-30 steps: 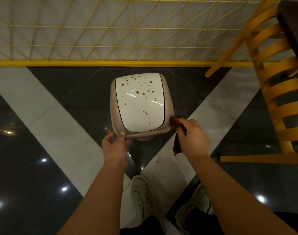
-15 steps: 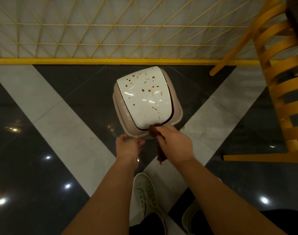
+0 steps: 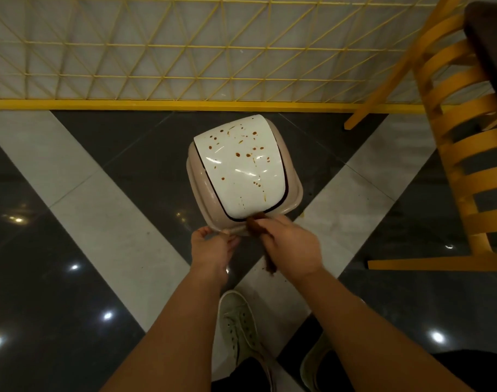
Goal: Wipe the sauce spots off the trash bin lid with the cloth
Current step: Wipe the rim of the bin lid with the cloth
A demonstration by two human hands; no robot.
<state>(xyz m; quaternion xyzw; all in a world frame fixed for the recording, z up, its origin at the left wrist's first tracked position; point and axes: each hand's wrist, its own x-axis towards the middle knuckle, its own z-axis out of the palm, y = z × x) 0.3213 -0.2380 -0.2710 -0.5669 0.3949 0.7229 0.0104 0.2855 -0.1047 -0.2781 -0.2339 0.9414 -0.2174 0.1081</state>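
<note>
- Trash bin (image 3: 294, 193): beige, on the dark tiled floor (image 3: 100, 171), tilted.
- Lid (image 3: 241, 171): white, dotted with brown sauce spots (image 3: 237, 154).
- Left hand (image 3: 212, 247): fingers curled on the bin's near rim.
- Right hand (image 3: 294, 247): grips the brown cloth (image 3: 257, 225), its tip at the lid's near edge.

Both bare forearms extend forward from the lower edge, converging toward the centre. Left hand (image 3: 212, 247): back upward, fingers curled over the near rim of the bin (image 3: 196, 176), thumb to the left. Right hand (image 3: 291, 244): back upward, fingers curled round a brown cloth (image 3: 258, 226) held at the near edge of the lid (image 3: 241, 171).
</note>
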